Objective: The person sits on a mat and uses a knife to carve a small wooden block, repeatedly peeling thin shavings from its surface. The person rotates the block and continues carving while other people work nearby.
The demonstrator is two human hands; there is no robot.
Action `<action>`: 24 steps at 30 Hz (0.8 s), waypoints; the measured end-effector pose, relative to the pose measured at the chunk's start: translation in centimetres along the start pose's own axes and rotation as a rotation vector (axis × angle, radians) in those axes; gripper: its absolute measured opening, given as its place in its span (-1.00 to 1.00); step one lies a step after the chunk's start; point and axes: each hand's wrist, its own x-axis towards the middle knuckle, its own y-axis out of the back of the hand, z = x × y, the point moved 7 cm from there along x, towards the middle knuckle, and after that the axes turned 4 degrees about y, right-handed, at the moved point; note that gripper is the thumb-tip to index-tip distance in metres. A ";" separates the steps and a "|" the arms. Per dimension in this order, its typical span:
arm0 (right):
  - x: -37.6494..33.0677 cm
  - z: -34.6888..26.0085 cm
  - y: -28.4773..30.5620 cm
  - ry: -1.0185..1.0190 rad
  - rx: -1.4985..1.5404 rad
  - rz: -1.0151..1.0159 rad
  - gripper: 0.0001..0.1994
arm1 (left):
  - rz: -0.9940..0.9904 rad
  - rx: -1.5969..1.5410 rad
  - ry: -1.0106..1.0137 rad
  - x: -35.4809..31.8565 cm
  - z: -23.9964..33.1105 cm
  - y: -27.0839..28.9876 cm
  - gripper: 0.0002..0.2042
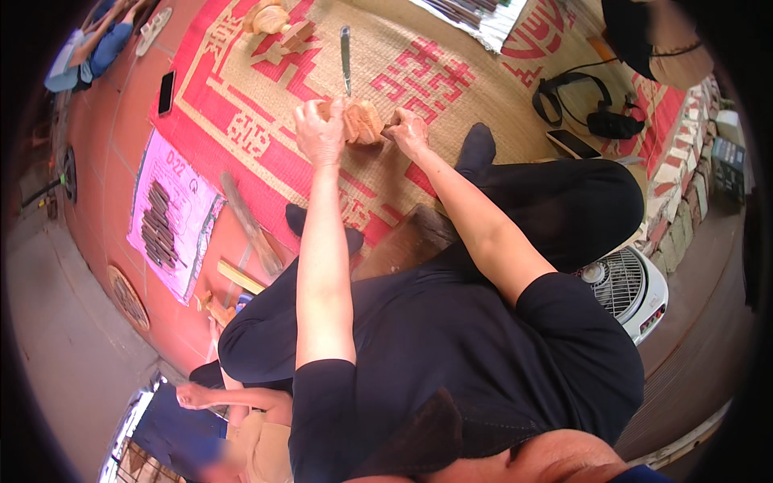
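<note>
My left hand (320,129) is closed on the left side of a pale carved wooden block (362,121) held over the woven mat (241,88). Gripping a thin tool handle, my right hand (408,131) presses against the block's right side. The tool's tip is hidden behind the wood. A long metal blade (346,58) lies on the mat just beyond the block. My legs in black trousers are crossed below my arms.
More carved wood pieces (274,20) lie at the mat's far end. A phone (166,92), a pink sheet with dark sticks (165,217), wooden slats (250,225), headphones (596,113), another phone (572,143) and a white fan (628,286) surround me. Another person's arm (233,396) shows at lower left.
</note>
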 end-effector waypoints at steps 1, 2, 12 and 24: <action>0.2 0.2 0.3 -0.018 0.026 0.033 -0.69 | -0.052 -0.016 0.039 0.5 -0.7 -0.1 -0.44; 0.0 0.3 0.1 -0.048 0.076 0.008 -0.70 | -0.072 -0.030 0.016 0.8 -1.1 0.1 -0.39; -0.5 0.3 -0.9 -0.157 0.461 -0.112 -0.78 | -0.333 -0.153 0.156 3.4 -6.7 1.3 -0.23; -0.7 -0.3 -3.2 -0.162 0.683 -0.189 -0.82 | -0.270 -0.621 0.452 -0.5 -11.3 1.3 -0.56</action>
